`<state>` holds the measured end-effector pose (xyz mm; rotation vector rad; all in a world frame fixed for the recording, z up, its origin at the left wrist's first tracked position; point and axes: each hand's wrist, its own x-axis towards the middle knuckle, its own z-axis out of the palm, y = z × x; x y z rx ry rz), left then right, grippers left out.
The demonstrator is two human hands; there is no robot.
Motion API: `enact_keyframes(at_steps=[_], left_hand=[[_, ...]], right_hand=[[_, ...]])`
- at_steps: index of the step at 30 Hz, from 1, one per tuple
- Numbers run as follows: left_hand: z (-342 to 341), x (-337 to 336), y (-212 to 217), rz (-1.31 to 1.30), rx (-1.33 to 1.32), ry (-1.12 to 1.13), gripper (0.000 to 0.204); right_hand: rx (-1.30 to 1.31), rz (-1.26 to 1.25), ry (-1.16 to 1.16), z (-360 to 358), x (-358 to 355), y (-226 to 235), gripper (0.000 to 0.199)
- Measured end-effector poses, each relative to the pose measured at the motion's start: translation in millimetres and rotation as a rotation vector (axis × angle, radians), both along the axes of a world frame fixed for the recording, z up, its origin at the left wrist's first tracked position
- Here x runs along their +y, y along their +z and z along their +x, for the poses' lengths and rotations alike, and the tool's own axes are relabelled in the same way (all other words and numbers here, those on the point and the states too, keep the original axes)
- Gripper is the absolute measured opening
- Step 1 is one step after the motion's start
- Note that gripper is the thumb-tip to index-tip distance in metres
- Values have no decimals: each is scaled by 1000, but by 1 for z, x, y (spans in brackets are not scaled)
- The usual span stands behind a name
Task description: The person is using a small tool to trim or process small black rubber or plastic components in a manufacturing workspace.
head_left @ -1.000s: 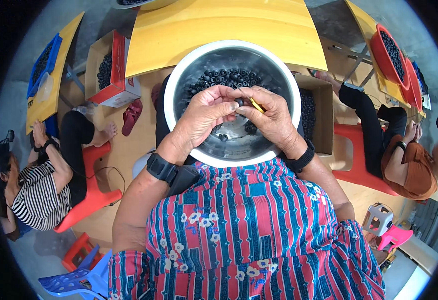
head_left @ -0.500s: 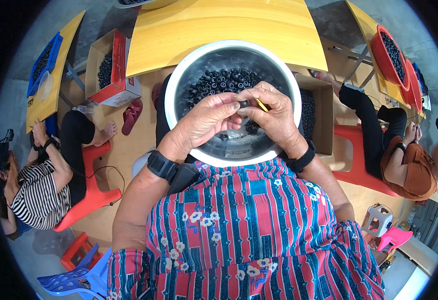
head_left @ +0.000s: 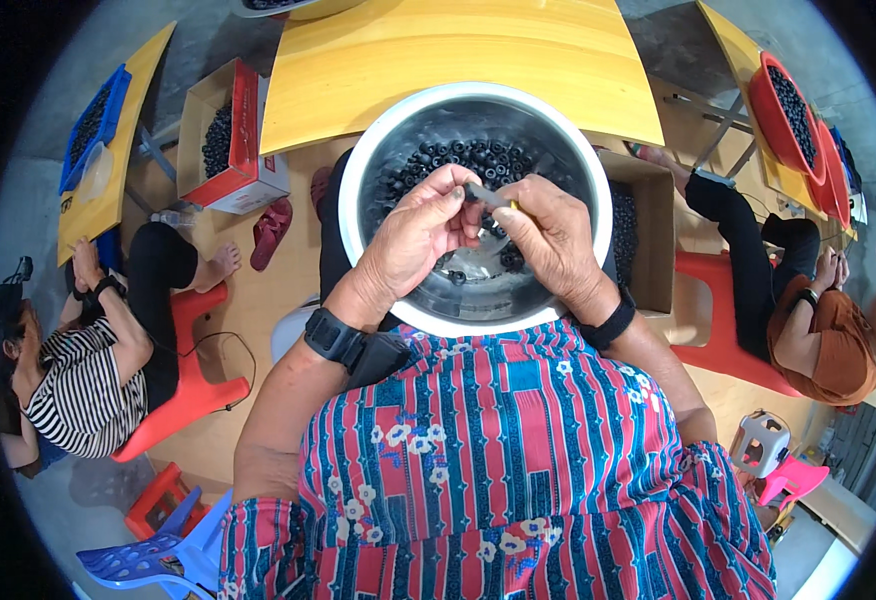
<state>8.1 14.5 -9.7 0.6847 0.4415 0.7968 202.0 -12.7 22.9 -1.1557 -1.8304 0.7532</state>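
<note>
We pinch a thin yellow-tipped rod [head_left: 493, 195] between both hands above the steel bowl [head_left: 378, 150]; it looks light and stiff, best gripped near its ends. Our left hand [head_left: 418, 235] closes its fingertips on one end, our right hand [head_left: 548, 235] on the other. Small black rings [head_left: 458, 160] fill the bowl's far side. Just right, a cardboard box [head_left: 648, 230] holds more.
</note>
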Motion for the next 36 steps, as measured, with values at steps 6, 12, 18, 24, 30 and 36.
enact_keyframes(at_steps=[6, 12, 18, 24, 30, 36], left_hand=[[0, -3, 4, 57, 42, 2, 20], [-2, -2, 3, 113, 70, -19, 22], [-1, -3, 2, 115, 64, -41, 22], [-1, -3, 1, 117, 62, -49, 25], [-2, -3, 1, 125, 71, -52, 25], [-1, -5, 4, 122, 106, -39, 26]], right_hand=[[-181, 80, -14, -3, -3, 3, 19], [-228, 103, -12, -3, -5, 4, 20], [-217, 111, -32, -2, -4, 2, 19], [-218, 89, -38, -3, -4, 3, 21], [-235, 95, -42, -3, -4, 3, 21], [-239, 99, -36, -2, -4, 2, 20]])
